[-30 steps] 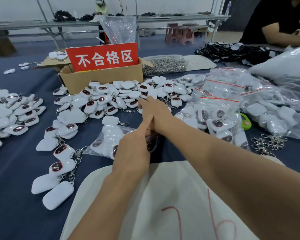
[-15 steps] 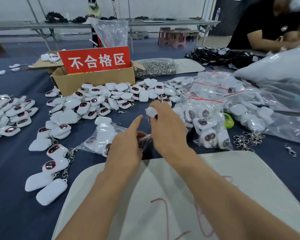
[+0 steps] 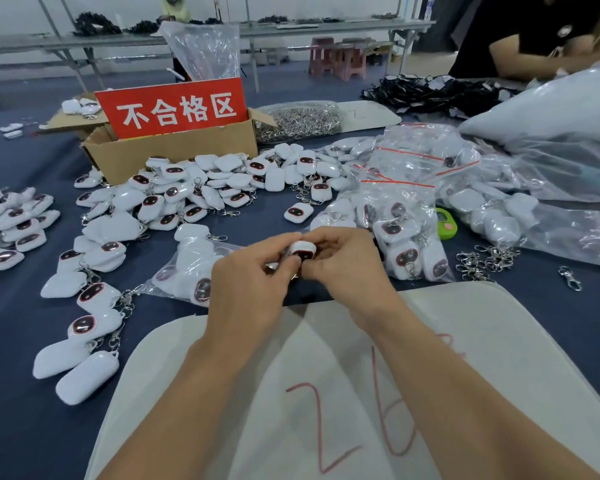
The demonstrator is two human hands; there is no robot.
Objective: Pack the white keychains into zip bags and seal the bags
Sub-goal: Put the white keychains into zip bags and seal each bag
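on the navy tablecloth [image 3: 11,327] — loose white keychains [image 3: 201,192], filled zip bags [image 3: 400,216].

Two hands up, left hand [image 3: 246,285] and right hand [image 3: 343,268], sharing one keychain [image 3: 302,250]! One cardboard box [image 3: 174,157], one red sign [image 3: 174,107], one green gadget [image 3: 445,223], and loose keychains [image 3: 201,188] beyond counting.

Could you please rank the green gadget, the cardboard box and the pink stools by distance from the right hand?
1. green gadget, just right of the right hand
2. cardboard box, ahead on the left
3. pink stools, beyond the table
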